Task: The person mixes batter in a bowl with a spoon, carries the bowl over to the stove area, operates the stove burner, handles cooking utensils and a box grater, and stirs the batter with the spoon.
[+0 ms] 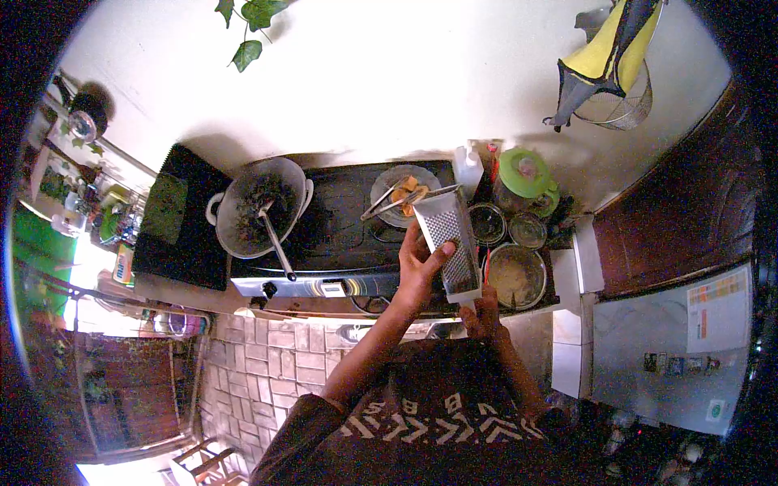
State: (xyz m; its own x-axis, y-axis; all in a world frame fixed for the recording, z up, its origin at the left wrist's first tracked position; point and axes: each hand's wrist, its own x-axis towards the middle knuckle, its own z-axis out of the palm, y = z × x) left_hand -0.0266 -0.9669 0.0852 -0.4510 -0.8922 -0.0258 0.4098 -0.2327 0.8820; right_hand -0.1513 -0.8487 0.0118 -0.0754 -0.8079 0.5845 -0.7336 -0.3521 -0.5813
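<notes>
My left hand (423, 263) grips a metal box grater (446, 235), thumb across its perforated face and fingers behind it. The grater is tilted over the front edge of the stove. Close to its lower end is my right hand (484, 316), fingers curled. A thin red-orange strip (487, 266) rises just above that hand; whether the fingers hold it is unclear. Past the grater's top, a bowl (393, 180) contains orange-brown pieces (408, 192), with metal tongs (381, 206) lying across it. To the right stands a round pan (517, 279) with pale beige contents.
On the left of the stove (336, 206) sits a two-handled wok (228, 202) of dark food with a metal ladle (275, 239) in it. A green-lidded jug (525, 174), a white bottle (468, 170) and small jars (488, 223) crowd the right side. A strainer (628, 105) hangs on the wall.
</notes>
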